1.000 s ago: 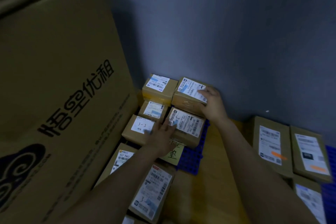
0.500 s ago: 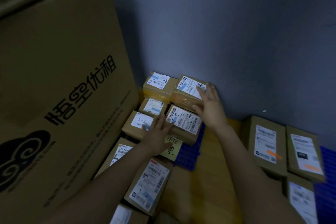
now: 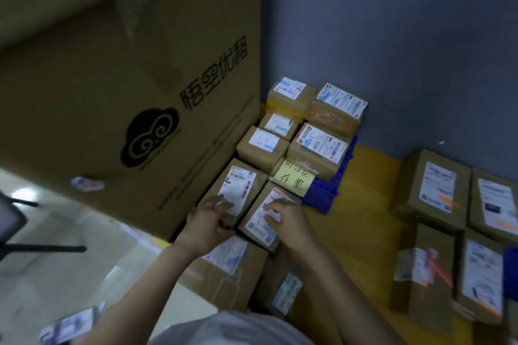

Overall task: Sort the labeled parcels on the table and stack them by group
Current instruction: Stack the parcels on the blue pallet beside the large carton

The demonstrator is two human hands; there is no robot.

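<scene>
Both hands are down on two parcels lying side by side close to the person. The left hand [image 3: 208,221] rests with fingers spread on the label of the left parcel [image 3: 238,179]. The right hand [image 3: 288,223] lies fingers-forward on the label of the right parcel [image 3: 258,230]. The hands are apart, each laid flat on its own box and wrapped round nothing (blur hides whether a thumb hooks an edge). The two parcels meet along their long sides and seem to rest on the lower parcels [image 3: 224,269] at 6 o'clock.

The step looks like squaring these two up, or reading them before grouping. To do it well I would first uncover the labels, since the hands cover part of the print that decides the group. Then I would take one box at a time by its long sides and lift rather than slide, because the layer beneath could shift.

Room is tight. The big carton [image 3: 126,92] walls off 9 through 11 o'clock, just beside the left parcel. At 12 o'clock is the yellow note [image 3: 293,180], with a blue grid [image 3: 328,193] at 1 o'clock and the back cluster [image 3: 319,148] packed against the wall [image 3: 392,36]. Bare bench [image 3: 364,218] lies at 2 to 3 o'clock, short of the right-hand group [image 3: 431,190], so that is the way out. At 8 o'clock the floor [image 3: 56,260] shows below, so I would push nothing that way.
</scene>
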